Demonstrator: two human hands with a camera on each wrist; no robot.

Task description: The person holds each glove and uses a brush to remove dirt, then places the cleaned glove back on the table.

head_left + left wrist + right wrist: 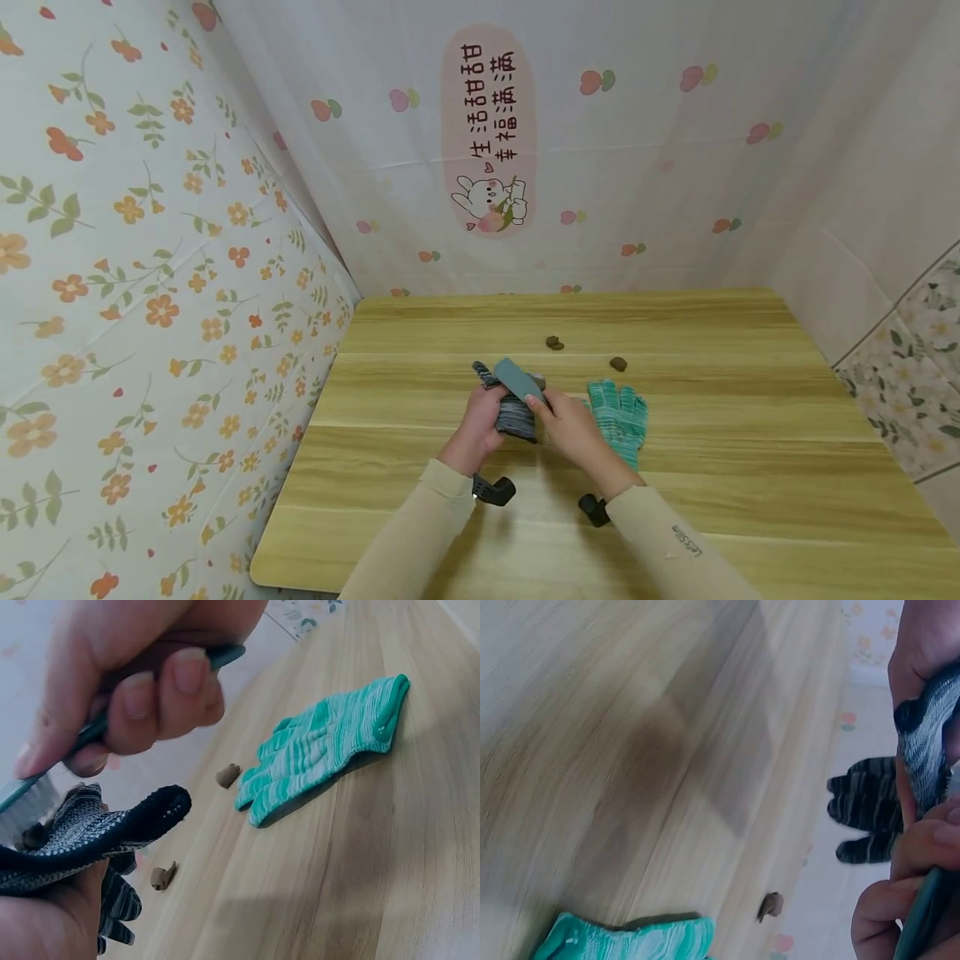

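Note:
My left hand [483, 417] holds up a black-and-grey striped knit glove [516, 419], its striped fingers sticking out past the hand. Curled round the handle of a blue-grey brush [516, 379] is my right hand [567, 421], with the thumb along the brush's back. In the left wrist view pale bristles [34, 808] point down onto the glove, and a small dark lump [33, 836] shows beside them. A green-and-white knit glove [618, 417] lies flat on the table, just right of my right hand.
Small brown lumps lie on the wooden table [750, 467] beyond the hands: a pair close together [554, 342] and one lump [618, 363] farther right. Patterned cloth walls [645, 167] stand at the table's back and sides.

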